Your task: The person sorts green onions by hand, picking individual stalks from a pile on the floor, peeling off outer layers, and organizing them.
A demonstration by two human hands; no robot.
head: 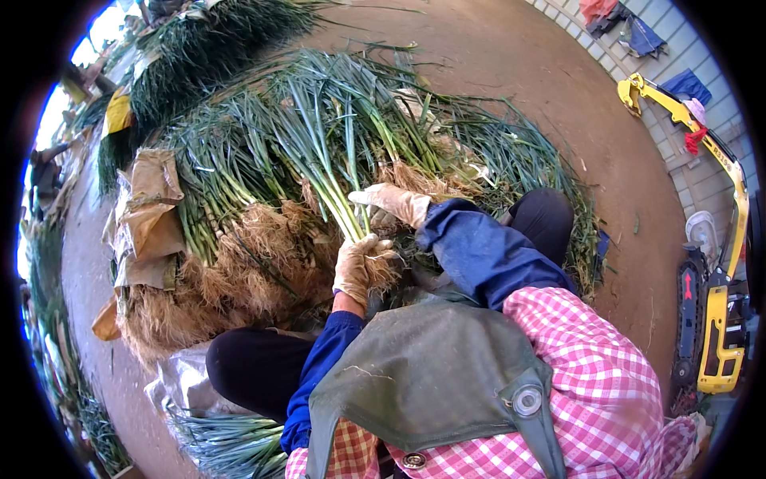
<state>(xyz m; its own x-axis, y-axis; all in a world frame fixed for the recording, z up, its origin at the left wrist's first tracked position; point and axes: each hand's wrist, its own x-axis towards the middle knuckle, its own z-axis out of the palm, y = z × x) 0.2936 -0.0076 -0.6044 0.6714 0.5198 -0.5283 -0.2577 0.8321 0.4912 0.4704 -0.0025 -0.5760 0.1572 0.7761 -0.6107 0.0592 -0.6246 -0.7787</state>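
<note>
My left hand (354,268), in a dirty pale glove, is closed around the base of a small bunch of green onions (328,185), whose roots stick out beside the fist. At the stems just above it is my right hand (392,202), gloved too, with a finger extended across the stalks; its other fingers are partly hidden, so its grip cannot be told. In front of me lies a large heap of green onions (239,143), leaves pointing away and tangled brown roots (257,239) towards me.
Folded brown sacking (152,197) lies at the heap's left. More green onions (233,443) rest on a pale plastic sheet (185,377) by my left knee. Another leafy pile (197,54) stands at the upper left. A yellow mini excavator (721,341) is at the far right, near cloths on paving.
</note>
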